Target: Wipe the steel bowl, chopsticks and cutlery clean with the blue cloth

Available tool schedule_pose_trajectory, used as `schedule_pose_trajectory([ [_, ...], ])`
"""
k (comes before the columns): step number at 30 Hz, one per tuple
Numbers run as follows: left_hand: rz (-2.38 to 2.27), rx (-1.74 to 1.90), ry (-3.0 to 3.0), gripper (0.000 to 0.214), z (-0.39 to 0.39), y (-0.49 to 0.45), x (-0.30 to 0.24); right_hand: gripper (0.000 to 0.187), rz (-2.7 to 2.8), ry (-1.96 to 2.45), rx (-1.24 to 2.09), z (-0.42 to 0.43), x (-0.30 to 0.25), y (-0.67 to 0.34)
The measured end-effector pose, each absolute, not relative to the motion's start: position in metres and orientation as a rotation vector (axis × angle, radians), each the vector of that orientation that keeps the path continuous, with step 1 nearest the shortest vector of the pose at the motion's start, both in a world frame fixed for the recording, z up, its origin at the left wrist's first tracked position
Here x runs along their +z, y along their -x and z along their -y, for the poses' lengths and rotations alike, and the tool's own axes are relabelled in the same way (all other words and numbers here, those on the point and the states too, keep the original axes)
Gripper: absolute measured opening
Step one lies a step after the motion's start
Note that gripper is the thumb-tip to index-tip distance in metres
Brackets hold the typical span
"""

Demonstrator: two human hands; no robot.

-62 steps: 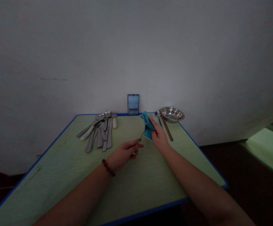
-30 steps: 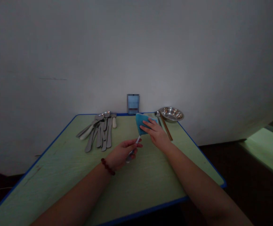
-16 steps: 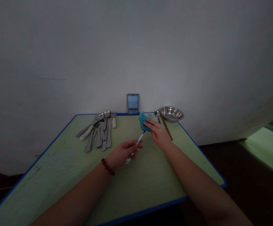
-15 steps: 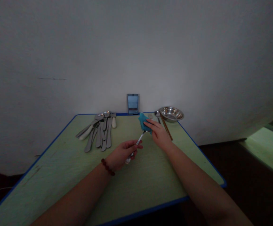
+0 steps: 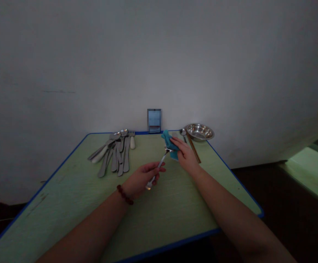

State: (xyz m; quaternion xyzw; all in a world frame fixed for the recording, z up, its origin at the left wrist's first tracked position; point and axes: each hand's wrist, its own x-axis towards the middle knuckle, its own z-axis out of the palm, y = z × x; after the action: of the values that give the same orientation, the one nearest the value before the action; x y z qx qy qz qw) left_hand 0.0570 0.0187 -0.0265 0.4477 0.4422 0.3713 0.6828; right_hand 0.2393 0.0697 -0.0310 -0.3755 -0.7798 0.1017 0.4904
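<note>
My left hand (image 5: 148, 177) is closed around the slim handle of a metal fork (image 5: 161, 160), which slants up and away to the right. The fork's head is partly covered by a blue cloth (image 5: 170, 141), so its tines are not clear. My right hand (image 5: 185, 153) grips this cloth against the head, fingers pointing away and left. Both hands are above the table, with the handle's wide end sticking out below my left palm.
To the left lies a heap of metal cutlery (image 5: 117, 151). At the back right are a spoon (image 5: 183, 132), wooden chopsticks (image 5: 193, 146) and a steel bowl (image 5: 200, 132). A phone-like screen (image 5: 154, 120) stands against the wall. The green table (image 5: 164, 219) has a blue edge.
The cloth has shifted at the fork's head, now showing more of the metal, with a lower flap hanging by my right hand. My left hand has barely moved.
</note>
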Motion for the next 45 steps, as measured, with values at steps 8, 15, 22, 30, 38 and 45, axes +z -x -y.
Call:
schedule_pose_trajectory([
  [8, -0.967, 0.861, -0.875, 0.022, -0.018, -0.057, -0.022, 0.057, 1.877, 0.903, 0.254, -0.068, -0.030, -0.238],
  [15, -0.919, 0.855, -0.783, 0.020, -0.018, -0.057, -0.019, 0.056, 1.889, 0.889, 0.238, -0.068, -0.032, -0.237],
  [22, -0.880, 0.878, -0.767, 0.017, -0.017, -0.057, -0.016, 0.051, 1.954, 0.954, 0.188, -0.064, -0.029, -0.235],
  [30, -0.855, 0.867, -0.750, 0.015, -0.017, -0.057, -0.015, 0.050, 2.125, 0.949, 0.005, -0.064, -0.031, -0.236],
  [38, -0.864, 0.866, -0.800, 0.019, -0.018, -0.057, -0.021, 0.048, 2.252, 1.021, -0.112, -0.061, -0.027, -0.234],
  [45, -0.961, 0.838, -0.964, 0.024, -0.018, -0.059, -0.025, 0.047, 2.268, 1.044, -0.131, -0.061, -0.027, -0.233],
])
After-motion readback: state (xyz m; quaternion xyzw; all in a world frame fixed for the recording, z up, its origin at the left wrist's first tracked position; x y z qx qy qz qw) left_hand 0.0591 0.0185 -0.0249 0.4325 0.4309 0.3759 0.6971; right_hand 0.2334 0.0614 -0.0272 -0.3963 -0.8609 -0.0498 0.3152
